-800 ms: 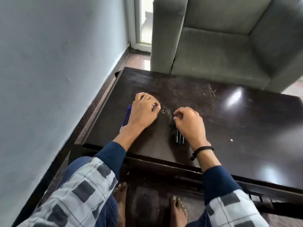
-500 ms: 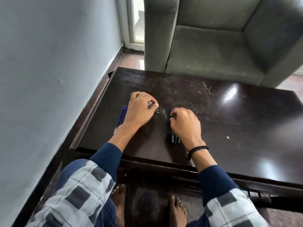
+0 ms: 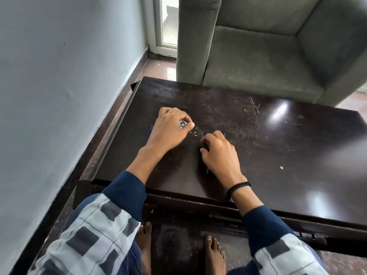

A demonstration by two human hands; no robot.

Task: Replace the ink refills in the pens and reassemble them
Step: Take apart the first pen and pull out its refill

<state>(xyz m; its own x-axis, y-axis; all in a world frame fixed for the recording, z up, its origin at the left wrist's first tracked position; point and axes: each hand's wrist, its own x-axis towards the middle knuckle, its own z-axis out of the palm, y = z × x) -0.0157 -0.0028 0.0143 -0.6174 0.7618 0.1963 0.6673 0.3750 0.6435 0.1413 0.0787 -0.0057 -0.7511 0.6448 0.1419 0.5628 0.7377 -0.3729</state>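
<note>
Toward the 9 o'clock side of the dark table (image 3: pixel 297 155), blue pens (image 3: pixel 151 130) are seen only as a sliver, hidden beneath the left hand (image 3: pixel 168 132), whose fingers are curled and whose thumb and forefinger are pinched on a small silvery part (image 3: pixel 181 124); what part it is cannot be made out. Between the hands, tiny pale bits (image 3: pixel 194 133) are scattered on the wood. At 3 o'clock of these, dark pens (image 3: pixel 206 166) are laid side by side with their long axis running 12 to 6. They are covered by the right hand (image 3: pixel 220 153), fingers bent down over their far ends and thumb set at their 9 o'clock side; whether they are actually gripped cannot be told. The right hand is judged the nearer, so a pen would best be lifted along that 12-to-6 line and carried toward 9 o'clock to be met by the left hand.
</note>
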